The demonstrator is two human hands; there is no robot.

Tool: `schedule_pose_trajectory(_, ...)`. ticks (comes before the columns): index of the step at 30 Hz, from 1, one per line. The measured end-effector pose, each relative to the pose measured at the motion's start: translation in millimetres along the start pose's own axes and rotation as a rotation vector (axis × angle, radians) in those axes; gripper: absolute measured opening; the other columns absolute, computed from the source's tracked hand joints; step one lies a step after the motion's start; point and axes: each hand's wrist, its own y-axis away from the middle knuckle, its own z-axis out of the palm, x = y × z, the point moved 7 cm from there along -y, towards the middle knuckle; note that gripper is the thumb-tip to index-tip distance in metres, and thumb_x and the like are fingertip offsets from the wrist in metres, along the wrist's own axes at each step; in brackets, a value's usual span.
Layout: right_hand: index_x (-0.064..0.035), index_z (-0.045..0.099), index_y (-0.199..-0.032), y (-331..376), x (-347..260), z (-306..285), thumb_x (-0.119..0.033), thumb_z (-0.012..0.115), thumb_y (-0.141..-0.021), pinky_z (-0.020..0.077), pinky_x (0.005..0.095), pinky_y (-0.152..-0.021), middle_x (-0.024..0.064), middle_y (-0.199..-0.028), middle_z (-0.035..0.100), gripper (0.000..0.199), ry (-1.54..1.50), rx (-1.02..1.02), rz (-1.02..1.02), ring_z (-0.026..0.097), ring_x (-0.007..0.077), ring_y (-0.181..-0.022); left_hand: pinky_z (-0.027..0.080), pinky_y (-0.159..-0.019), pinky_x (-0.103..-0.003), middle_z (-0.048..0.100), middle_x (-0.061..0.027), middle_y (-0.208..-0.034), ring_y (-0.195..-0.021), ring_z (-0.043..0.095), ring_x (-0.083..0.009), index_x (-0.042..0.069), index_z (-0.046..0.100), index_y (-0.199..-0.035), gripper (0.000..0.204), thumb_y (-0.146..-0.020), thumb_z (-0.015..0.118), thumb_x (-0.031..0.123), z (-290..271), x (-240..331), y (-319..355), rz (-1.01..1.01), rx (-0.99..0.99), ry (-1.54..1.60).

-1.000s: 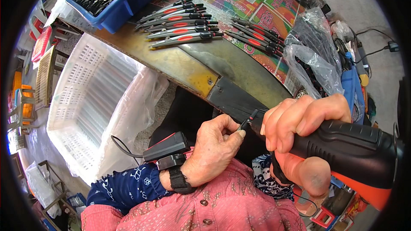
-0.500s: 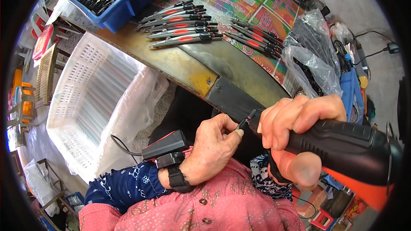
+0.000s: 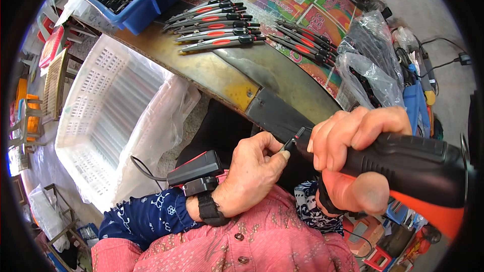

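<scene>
My left hand (image 3: 256, 167) pinches a slim black piece with a reddish tip (image 3: 294, 142) between thumb and fingertips. It resembles the clip end of a pen; the rest is hidden by the fingers. My right hand (image 3: 353, 156) is wrapped round a black-and-orange hand-held power tool (image 3: 413, 168), its thumb toward me. The tool's nose points left and lies close to the black piece; whether they touch I cannot tell. Beyond my hands, a row of grey pens with red ovals (image 3: 217, 32) lies on the table, and a second bunch of pens (image 3: 305, 42) is right of it.
A blue bin (image 3: 146, 12) full of pens stands at the table's far left. Below the table edge is a white perforated basket (image 3: 96, 85) with a plastic liner. Clear plastic bags (image 3: 370, 65) lie at the right. A strapped black device (image 3: 196, 168) sits on my left wrist.
The power tool and my right hand have shifted slightly right. The slim piece in my left hand is tilted a little more upright. My left hand has barely moved.
</scene>
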Motion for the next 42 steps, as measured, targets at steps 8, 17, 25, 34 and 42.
schedule_pose_trajectory(8, -0.0054, 0.042, -0.094, 8.9, -6.2, -4.6, -0.053, 0.077, -0.067, 0.0446, 0.0309, -0.05, 0.0039, -0.063, 0.05, 0.064, -0.005, 0.077, -0.065, 0.05, 0.016, -0.048, 0.04, -0.042, -0.022, 0.058, -0.0048, -0.066, -0.051, 0.052, -0.0077, -0.003, 0.054, -0.084, 0.011, -0.086, 0.057, 0.007, 2.4, 6.9, 4.4, -0.111, -0.13, 0.087)
schedule_pose_trajectory(17, -0.0051, 0.042, -0.097, 32.1, -25.6, -14.9, -0.034, 0.076, -0.074, 0.047, 0.0348, -0.056, 0.0056, -0.064, 0.052, 0.05, -0.059, 0.15, -0.015, 0.055, 0.0196, -0.054, 0.048, -0.052, -0.02, 0.063, -0.0069, -0.076, -0.062, 0.058, -0.0091, 0.0, 0.053, -0.094, 0.012, -0.089, 0.058, 0.01, 1.6, 10.3, 8.8, -0.022, -0.185, 0.115)
schedule_pose_trajectory(25, -0.0013, 0.051, -0.087, 69.4, 12.4, 4.8, 0.009, 0.065, -0.066, 0.0464, 0.0254, -0.061, 0.0079, -0.078, 0.056, 0.027, 0.423, 0.113, 0.238, 0.055, 0.0125, -0.067, 0.045, -0.06, -0.019, 0.066, -0.0078, -0.079, -0.066, 0.057, -0.0076, 0.0, 0.057, -0.094, 0.013, -0.088, 0.061, 0.011, -19.6, 31.3, 10.7, 0.159, -0.171, 0.192)
schedule_pose_trajectory(34, -0.0013, 0.058, -0.093, 98.2, 57.3, 11.4, 0.0, 0.072, -0.062, 0.0475, 0.0271, -0.067, 0.0081, -0.08, 0.061, 0.034, 0.327, 0.217, 0.436, 0.059, 0.0128, -0.072, 0.052, -0.066, -0.024, 0.065, -0.0097, -0.084, -0.071, 0.062, -0.0129, -0.001, 0.052, -0.103, 0.017, -0.09, 0.058, 0.008, -26.3, 45.9, 22.8, 0.27, -0.192, 0.378)
schedule_pose_trajectory(42, -0.0019, 0.058, -0.104, 87.5, 48.1, 25.1, 0.002, 0.066, -0.073, 0.0486, 0.0248, -0.069, 0.0043, -0.085, 0.062, 0.033, 0.212, 0.17, 0.367, 0.059, 0.0104, -0.075, 0.048, -0.058, -0.019, 0.065, -0.008, -0.09, -0.072, 0.062, -0.0107, 0.002, 0.051, -0.107, 0.021, -0.089, 0.059, 0.01, -30.3, 41.5, 23.6, 0.24, -0.196, 0.347)
